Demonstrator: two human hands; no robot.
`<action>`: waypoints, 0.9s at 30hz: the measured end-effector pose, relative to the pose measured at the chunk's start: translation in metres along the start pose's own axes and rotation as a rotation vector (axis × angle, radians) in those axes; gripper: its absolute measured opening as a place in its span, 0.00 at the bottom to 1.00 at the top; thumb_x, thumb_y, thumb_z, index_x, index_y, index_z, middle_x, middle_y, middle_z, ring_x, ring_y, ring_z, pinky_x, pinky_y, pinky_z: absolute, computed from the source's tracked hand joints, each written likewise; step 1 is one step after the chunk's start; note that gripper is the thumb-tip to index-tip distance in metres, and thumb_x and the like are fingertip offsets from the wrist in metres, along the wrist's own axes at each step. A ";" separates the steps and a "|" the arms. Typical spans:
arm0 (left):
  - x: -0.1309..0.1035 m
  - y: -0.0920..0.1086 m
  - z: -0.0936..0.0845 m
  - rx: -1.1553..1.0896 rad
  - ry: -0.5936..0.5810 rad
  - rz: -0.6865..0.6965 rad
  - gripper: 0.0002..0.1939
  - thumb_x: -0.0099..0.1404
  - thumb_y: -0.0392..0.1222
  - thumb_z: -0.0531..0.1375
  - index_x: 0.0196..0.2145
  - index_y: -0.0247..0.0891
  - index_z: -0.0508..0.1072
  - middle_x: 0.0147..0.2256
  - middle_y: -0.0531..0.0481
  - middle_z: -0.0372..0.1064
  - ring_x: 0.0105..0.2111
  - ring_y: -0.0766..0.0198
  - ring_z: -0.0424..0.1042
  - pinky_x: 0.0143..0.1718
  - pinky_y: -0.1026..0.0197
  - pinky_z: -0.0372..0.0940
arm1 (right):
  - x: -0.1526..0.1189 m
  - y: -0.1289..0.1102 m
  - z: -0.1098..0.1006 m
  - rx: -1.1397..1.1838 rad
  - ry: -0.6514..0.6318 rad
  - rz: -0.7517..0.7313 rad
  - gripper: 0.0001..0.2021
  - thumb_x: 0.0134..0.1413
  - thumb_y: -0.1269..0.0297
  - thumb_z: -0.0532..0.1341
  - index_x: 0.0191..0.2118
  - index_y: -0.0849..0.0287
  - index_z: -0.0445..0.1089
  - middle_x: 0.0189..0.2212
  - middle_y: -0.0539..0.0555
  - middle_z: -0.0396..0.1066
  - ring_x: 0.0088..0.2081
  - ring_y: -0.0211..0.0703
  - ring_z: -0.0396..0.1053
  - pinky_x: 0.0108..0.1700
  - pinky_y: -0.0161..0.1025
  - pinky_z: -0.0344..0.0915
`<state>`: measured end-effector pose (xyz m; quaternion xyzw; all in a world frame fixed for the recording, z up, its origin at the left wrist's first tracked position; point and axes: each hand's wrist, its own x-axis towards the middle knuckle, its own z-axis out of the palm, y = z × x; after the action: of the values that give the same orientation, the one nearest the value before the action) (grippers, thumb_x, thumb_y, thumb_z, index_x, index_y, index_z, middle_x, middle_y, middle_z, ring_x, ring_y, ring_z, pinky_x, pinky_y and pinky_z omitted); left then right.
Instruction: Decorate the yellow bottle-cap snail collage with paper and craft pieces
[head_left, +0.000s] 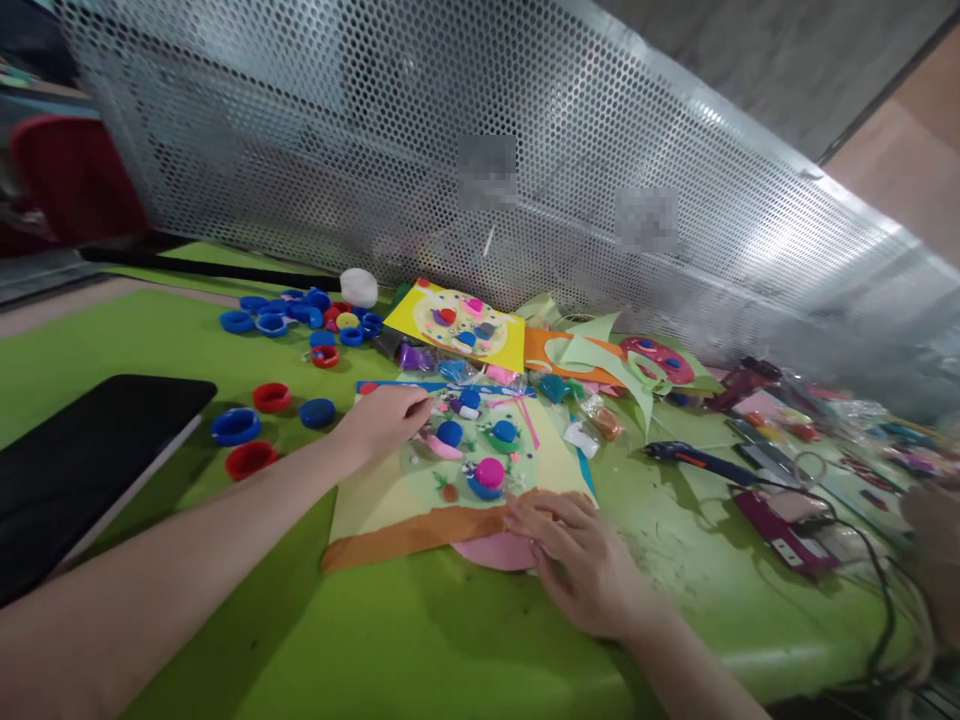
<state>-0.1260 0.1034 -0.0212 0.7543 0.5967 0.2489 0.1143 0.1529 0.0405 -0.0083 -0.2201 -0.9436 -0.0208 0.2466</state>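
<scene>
A pale yellow paper craft picture (367,495) lies before me, with a wavy orange-brown strip (416,530) along its near edge. Blue and pink bottle caps stand on it as snail-like figures, among them a pink-topped cap (490,473) and a blue cap (450,433). My left hand (386,415) is closed over the picture's upper left part, fingers curled; whatever is in them is hidden. My right hand (574,550) lies open on the lower right edge, fingers stretched over the strip. A pink paper piece (499,550) sticks out below the picture.
Loose red and blue bottle caps (251,460) sit at left, near a black tablet-like slab (105,470). Behind are a yellow finished-looking card (409,320), clay packets (416,357) and paper scraps (592,350). A glue gun (697,460) and power strip (784,535) with cables lie right.
</scene>
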 end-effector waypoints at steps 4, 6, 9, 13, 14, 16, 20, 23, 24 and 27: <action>0.000 0.000 0.001 0.001 0.008 0.015 0.17 0.65 0.47 0.44 0.20 0.40 0.57 0.21 0.51 0.63 0.24 0.63 0.62 0.25 0.63 0.49 | 0.002 -0.001 0.001 0.008 -0.042 -0.038 0.25 0.54 0.77 0.50 0.59 0.60 0.54 0.41 0.60 0.71 0.44 0.47 0.68 0.40 0.45 0.68; 0.000 0.000 0.001 0.002 0.009 0.015 0.17 0.64 0.47 0.44 0.20 0.40 0.56 0.21 0.51 0.62 0.24 0.63 0.62 0.25 0.62 0.49 | 0.002 -0.001 0.001 0.005 -0.048 -0.063 0.25 0.54 0.78 0.50 0.58 0.60 0.54 0.41 0.60 0.71 0.46 0.48 0.67 0.42 0.46 0.68; 0.000 0.000 0.001 -0.001 0.007 0.012 0.17 0.65 0.47 0.44 0.20 0.40 0.57 0.22 0.51 0.63 0.24 0.63 0.63 0.25 0.62 0.49 | 0.001 -0.001 0.000 0.014 -0.024 -0.057 0.23 0.54 0.78 0.50 0.56 0.60 0.56 0.43 0.60 0.70 0.46 0.47 0.67 0.42 0.45 0.68; 0.000 -0.001 0.001 0.000 0.009 0.012 0.17 0.65 0.47 0.44 0.20 0.40 0.56 0.21 0.51 0.62 0.24 0.63 0.63 0.24 0.62 0.49 | -0.003 0.001 -0.002 0.039 -0.003 -0.041 0.22 0.52 0.78 0.51 0.54 0.60 0.59 0.44 0.60 0.70 0.46 0.47 0.67 0.42 0.45 0.67; 0.000 -0.001 0.001 0.000 0.010 0.012 0.17 0.65 0.47 0.44 0.20 0.40 0.56 0.21 0.51 0.62 0.24 0.63 0.63 0.24 0.62 0.49 | -0.003 0.002 -0.002 0.039 -0.013 -0.049 0.22 0.52 0.78 0.51 0.53 0.60 0.59 0.44 0.61 0.70 0.46 0.47 0.67 0.43 0.46 0.67; 0.000 0.000 0.000 0.002 0.008 0.012 0.17 0.65 0.47 0.44 0.20 0.40 0.55 0.21 0.51 0.62 0.24 0.63 0.63 0.24 0.62 0.49 | -0.003 0.001 -0.002 0.036 -0.038 -0.062 0.22 0.52 0.78 0.51 0.54 0.62 0.59 0.43 0.61 0.70 0.46 0.47 0.67 0.44 0.46 0.66; 0.000 -0.001 0.001 0.004 0.000 0.015 0.17 0.64 0.47 0.44 0.20 0.40 0.55 0.21 0.51 0.61 0.24 0.63 0.62 0.24 0.62 0.48 | 0.002 -0.001 -0.002 0.014 -0.060 -0.081 0.22 0.53 0.78 0.50 0.55 0.62 0.58 0.44 0.61 0.70 0.47 0.48 0.67 0.45 0.47 0.66; 0.001 -0.002 0.002 0.003 0.000 0.019 0.17 0.64 0.47 0.44 0.21 0.40 0.57 0.22 0.51 0.63 0.24 0.63 0.63 0.25 0.62 0.49 | 0.003 -0.002 -0.001 0.023 -0.080 -0.084 0.23 0.54 0.78 0.49 0.57 0.64 0.55 0.44 0.61 0.70 0.46 0.48 0.67 0.45 0.48 0.66; 0.001 -0.003 0.002 0.003 0.002 0.019 0.16 0.64 0.47 0.44 0.21 0.40 0.57 0.22 0.51 0.63 0.25 0.62 0.63 0.25 0.62 0.49 | 0.003 -0.002 -0.001 0.036 -0.084 -0.078 0.24 0.54 0.77 0.49 0.58 0.64 0.54 0.44 0.61 0.70 0.46 0.48 0.67 0.45 0.48 0.66; 0.001 -0.004 0.003 0.008 0.007 0.018 0.17 0.64 0.47 0.44 0.21 0.40 0.59 0.23 0.50 0.65 0.25 0.62 0.64 0.25 0.62 0.50 | 0.000 0.001 0.000 0.058 -0.052 -0.031 0.23 0.56 0.76 0.49 0.58 0.62 0.54 0.46 0.62 0.69 0.47 0.48 0.66 0.45 0.47 0.66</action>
<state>-0.1272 0.1060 -0.0253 0.7591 0.5915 0.2501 0.1068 0.1535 0.0413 -0.0087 -0.1985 -0.9532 0.0084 0.2279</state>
